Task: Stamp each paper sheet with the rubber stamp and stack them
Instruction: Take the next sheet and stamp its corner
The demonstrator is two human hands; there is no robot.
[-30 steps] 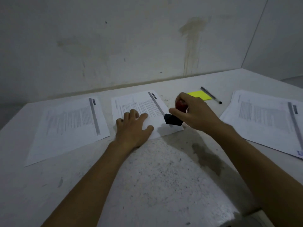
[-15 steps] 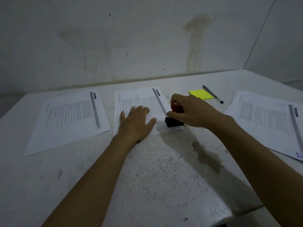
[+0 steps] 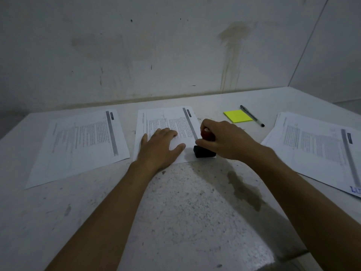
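Three paper lots on bench (image 3: 185,212): left sheet (image 3: 82,141), middle sheet (image 3: 168,122), right stack (image 3: 320,149); one rubber stamp (image 3: 204,151) planted on middle sheet's near right corner, right grip (image 3: 226,141) curled round its handle; left grip (image 3: 160,147) spread flat on same sheet.

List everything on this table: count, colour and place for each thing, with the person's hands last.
White printed paper sheet in the middle: one, white with grey text, under both hands.
White printed paper sheet on the left: one, white, lying flat and apart from the middle sheet.
Pile of white printed sheets on the right: several, exact count unclear, blue stamp mark at the near corner.
Rubber stamp with red handle and black base: one, base down on the middle sheet's near right corner.
Yellow sticky-note pad: one, behind the right hand.
Black pen: one, beside the pad.
Speckled white table: one, with a dark stain.
Left hand: flat on the middle sheet.
Right hand: grips the stamp's handle.
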